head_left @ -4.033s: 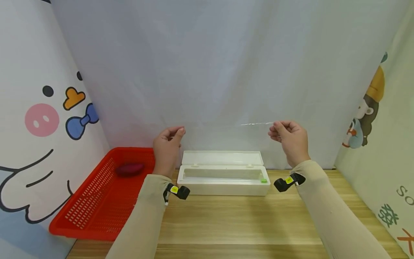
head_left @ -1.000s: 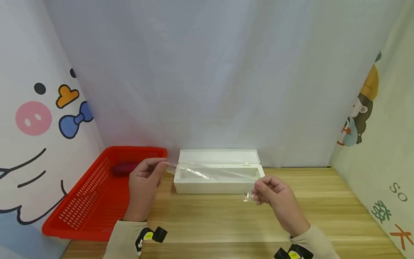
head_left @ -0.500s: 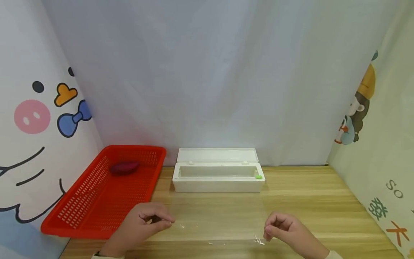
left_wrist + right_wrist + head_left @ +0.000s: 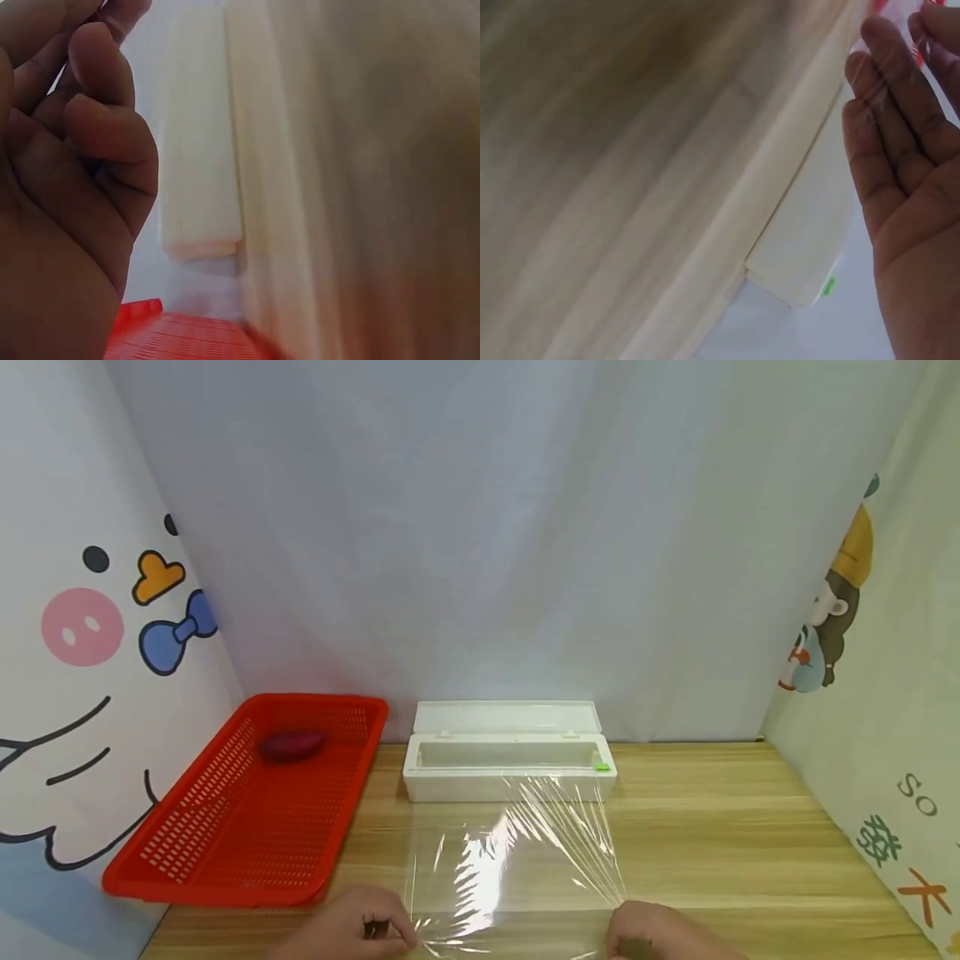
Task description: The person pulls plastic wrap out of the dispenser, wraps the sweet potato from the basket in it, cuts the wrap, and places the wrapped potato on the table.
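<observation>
Clear plastic film (image 4: pixel 517 868) is stretched on the near side of the white box (image 4: pixel 480 771), above the wooden table (image 4: pixel 697 835). Left hand (image 4: pixel 352 928), nearer than box's left end: thumb and index finger pinching film's near left corner, other fingers curled in left wrist view. Right hand (image 4: pixel 663 933), nearer than box's right end: gripping near right corner, middle to little fingers fairly straight in right wrist view. Both wrists cut off by bottom edge in head view; wrist views blurred, film barely readable there. Film spans between the two sets of fingertips, creased toward the right hand; far edge overlaps box front, contact unclear. Red basket (image 4: pixel 247 827) left of box, purple object (image 4: pixel 292 744) inside. Pale curtain (image 4: pixel 480 552) behind box.
</observation>
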A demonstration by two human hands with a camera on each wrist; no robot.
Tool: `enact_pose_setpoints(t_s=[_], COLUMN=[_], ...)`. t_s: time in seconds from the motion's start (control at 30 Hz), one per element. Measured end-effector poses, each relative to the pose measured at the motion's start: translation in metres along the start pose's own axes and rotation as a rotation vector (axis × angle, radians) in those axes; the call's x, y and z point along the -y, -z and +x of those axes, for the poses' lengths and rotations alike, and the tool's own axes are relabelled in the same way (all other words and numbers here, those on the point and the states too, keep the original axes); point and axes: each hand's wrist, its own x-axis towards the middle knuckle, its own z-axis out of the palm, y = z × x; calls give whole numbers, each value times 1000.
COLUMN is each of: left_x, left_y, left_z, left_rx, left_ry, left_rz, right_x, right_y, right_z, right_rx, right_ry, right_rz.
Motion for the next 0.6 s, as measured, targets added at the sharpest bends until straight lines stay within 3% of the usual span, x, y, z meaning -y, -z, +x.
enact_pose_setpoints(t_s=[0.07, 0.17, 0.3, 0.43, 0.6], left_x=[6, 14, 19, 21, 21], left_y=[-5, -10, -13, -14, -13], left_z=[-1, -2, -4, -5, -3], left_rx=[22, 59, 76, 80, 116], left_ry=[-26, -30, -12, 46, 174], left_rz=[1, -18, -35, 6, 49], right_x=[-4, -3, -5, -4, 1], right_y=[-4, -7, -13, -17, -16], right_z=[-3, -9, -12, -13, -14], right_rx=[9, 22, -9, -8, 52], right_ry=[34, -1, 49, 79, -42], right_rz=[-108, -153, -266, -379, -339])
